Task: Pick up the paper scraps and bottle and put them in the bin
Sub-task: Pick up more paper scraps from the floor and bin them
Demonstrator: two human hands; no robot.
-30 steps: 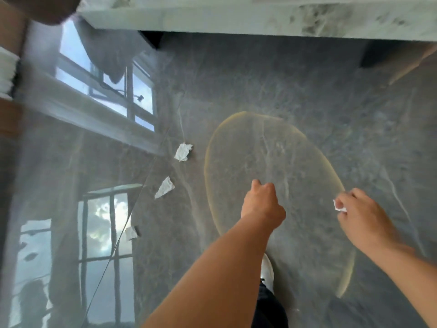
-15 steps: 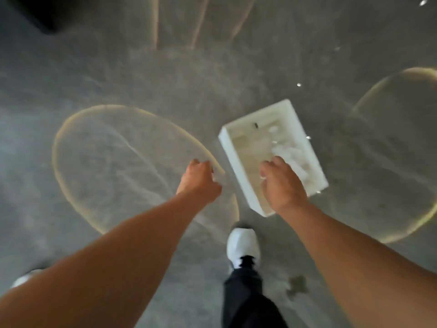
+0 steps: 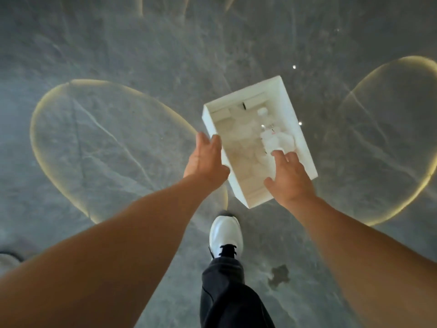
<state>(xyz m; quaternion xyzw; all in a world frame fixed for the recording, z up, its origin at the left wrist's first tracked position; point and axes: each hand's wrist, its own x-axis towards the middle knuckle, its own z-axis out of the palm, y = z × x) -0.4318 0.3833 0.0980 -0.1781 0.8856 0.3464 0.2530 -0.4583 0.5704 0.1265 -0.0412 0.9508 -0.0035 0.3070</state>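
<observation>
Both bare arms are reaching forward and down over the grey marble floor (image 3: 118, 43), and there is one white rectangular bin (image 3: 293, 129) sitting on it, skewed to the view, directly under the fingertips. The left hand (image 3: 204, 159) is hanging beside the bin's near-left wall, palm turned inward, fingers straight and together, its grip loose and empty. The right hand (image 3: 287, 176) is hovering over the bin's near-right part, back of the hand up, fingers splayed wide and thumb out, its grip spread and holding nothing. Just beyond those fingertips a white paper scrap (image 3: 277, 153) is showing inside the bin's outline; whether it is touching the fingers I cannot tell. One clear bottle (image 3: 272, 138) is lying inside the bin among pale crumpled pieces too washed out to count. One white shoe (image 3: 225, 235) with dark laces is standing just short of the bin, a dark trouser leg (image 3: 227, 294) above it.
</observation>
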